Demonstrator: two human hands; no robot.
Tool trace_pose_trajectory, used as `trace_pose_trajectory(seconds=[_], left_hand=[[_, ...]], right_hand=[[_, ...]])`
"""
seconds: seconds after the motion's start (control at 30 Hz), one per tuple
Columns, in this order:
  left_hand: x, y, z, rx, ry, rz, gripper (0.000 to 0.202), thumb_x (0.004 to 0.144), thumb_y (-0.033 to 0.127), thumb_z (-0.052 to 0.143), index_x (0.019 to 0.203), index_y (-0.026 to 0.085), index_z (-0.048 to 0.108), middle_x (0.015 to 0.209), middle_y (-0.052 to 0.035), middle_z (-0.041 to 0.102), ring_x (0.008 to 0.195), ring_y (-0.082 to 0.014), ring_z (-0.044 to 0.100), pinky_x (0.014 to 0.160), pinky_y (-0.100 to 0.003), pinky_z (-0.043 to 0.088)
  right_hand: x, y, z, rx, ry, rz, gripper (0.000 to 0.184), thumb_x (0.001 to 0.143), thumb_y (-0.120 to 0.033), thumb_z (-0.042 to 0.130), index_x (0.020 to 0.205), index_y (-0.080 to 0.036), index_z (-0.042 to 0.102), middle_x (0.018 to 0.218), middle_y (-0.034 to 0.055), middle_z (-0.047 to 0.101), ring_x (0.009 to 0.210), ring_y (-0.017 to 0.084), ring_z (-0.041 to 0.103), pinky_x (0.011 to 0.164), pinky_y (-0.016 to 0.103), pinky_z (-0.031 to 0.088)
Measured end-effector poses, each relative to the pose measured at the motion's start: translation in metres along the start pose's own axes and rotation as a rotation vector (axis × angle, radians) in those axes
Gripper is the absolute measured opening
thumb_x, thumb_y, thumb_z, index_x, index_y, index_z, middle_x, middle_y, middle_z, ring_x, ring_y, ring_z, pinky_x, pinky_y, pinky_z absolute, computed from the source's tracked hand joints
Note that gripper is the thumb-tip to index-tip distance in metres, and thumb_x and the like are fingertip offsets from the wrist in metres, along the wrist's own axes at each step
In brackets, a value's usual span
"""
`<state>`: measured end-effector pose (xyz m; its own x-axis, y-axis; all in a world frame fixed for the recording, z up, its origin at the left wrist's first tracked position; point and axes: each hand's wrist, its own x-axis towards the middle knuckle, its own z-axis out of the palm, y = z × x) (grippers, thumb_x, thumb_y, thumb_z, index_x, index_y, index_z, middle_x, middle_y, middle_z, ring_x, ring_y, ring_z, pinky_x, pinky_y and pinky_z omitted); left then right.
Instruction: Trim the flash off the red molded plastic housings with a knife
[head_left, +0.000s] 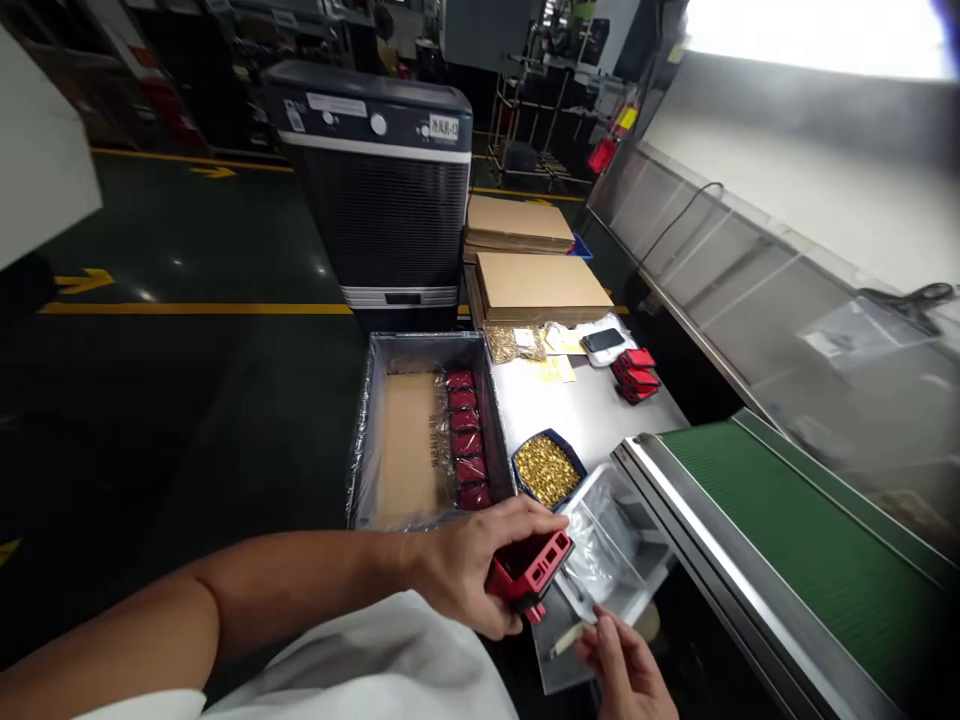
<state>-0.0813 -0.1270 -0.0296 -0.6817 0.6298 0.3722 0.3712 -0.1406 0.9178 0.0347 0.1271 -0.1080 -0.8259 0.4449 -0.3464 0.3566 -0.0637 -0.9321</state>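
My left hand (480, 570) is wrapped round a red and black plastic housing (541, 568) with rectangular cutouts along its edge. Close by on the right, my right hand (630, 665) has thumb and fingertips pinched together. What they hold is too small to make out; a thin grey sliver shows just above them. A tool with a pale handle (568, 640) lies on the table edge beside those fingers. Just beyond the hands, a white plastic bin (652, 570) contains clear plastic bags. A blue tray (564, 437) of small gold-coloured metal parts (547, 468) sits behind the housing.
A lined crate (360, 440) at left holds a row of bagged red pieces (466, 443) beside cardboard. Red housings (636, 375) are stacked near a phone (603, 340). A green conveyor belt (810, 520) runs along the right. Cardboard stacks (544, 280) and an air cooler (375, 190) stand behind.
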Motion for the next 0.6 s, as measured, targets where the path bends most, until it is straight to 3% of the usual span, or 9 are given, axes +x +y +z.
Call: trace_pose_trajectory(seconds=[0.07, 0.17, 0.23, 0.47, 0.6], left_hand=[[0.001, -0.004, -0.002, -0.014, -0.046, 0.013, 0.099, 0.058, 0.020, 0.075, 0.150, 0.017, 0.037, 0.134, -0.0200, 0.049, 0.120, -0.0353, 0.055, 0.104, -0.050, 0.048], [0.002, -0.004, -0.004, -0.044, -0.081, 0.079, 0.098, 0.060, 0.019, 0.071, 0.151, 0.016, 0.034, 0.136, -0.0205, 0.045, 0.124, -0.0367, 0.052, 0.104, -0.051, 0.048], [0.002, -0.002, -0.007, -0.045, -0.092, 0.096, 0.099, 0.059, 0.017, 0.069, 0.152, 0.015, 0.033, 0.138, -0.0210, 0.042, 0.129, -0.0375, 0.047, 0.108, -0.052, 0.045], [-0.003, 0.004, -0.020, 0.005, -0.136, 0.085, 0.102, 0.053, 0.016, 0.066, 0.150, 0.016, 0.036, 0.145, -0.0210, 0.034, 0.142, -0.0419, 0.027, 0.112, -0.057, 0.039], [-0.009, 0.006, -0.027, 0.012, -0.164, 0.163, 0.106, 0.055, 0.016, 0.065, 0.154, 0.016, 0.027, 0.149, -0.0212, 0.033, 0.143, -0.0435, 0.027, 0.114, -0.060, 0.033]], right_hand=[[-0.012, -0.019, 0.017, 0.037, -0.016, -0.009, 0.047, 0.076, -0.044, 0.078, 0.112, -0.015, 0.068, 0.099, 0.0100, 0.074, 0.086, 0.022, 0.073, 0.076, 0.027, 0.062], [-0.031, -0.051, 0.046, 0.139, -0.249, -0.141, 0.058, 0.078, -0.042, 0.077, 0.128, -0.019, 0.060, 0.132, 0.0163, 0.061, 0.115, 0.029, 0.064, 0.094, 0.038, 0.059], [-0.040, -0.066, 0.062, 0.191, -0.369, -0.156, 0.061, 0.080, -0.040, 0.076, 0.134, -0.022, 0.054, 0.141, 0.0179, 0.053, 0.123, 0.032, 0.059, 0.097, 0.043, 0.057], [-0.046, -0.078, 0.085, 0.283, -0.500, -0.072, 0.061, 0.077, -0.037, 0.077, 0.132, -0.028, 0.050, 0.134, 0.0146, 0.056, 0.121, 0.032, 0.060, 0.096, 0.049, 0.056], [-0.048, -0.077, 0.090, 0.294, -0.436, -0.024, 0.037, 0.085, -0.038, 0.067, 0.120, -0.029, 0.057, 0.120, 0.0097, 0.064, 0.111, 0.027, 0.064, 0.091, 0.044, 0.057]])
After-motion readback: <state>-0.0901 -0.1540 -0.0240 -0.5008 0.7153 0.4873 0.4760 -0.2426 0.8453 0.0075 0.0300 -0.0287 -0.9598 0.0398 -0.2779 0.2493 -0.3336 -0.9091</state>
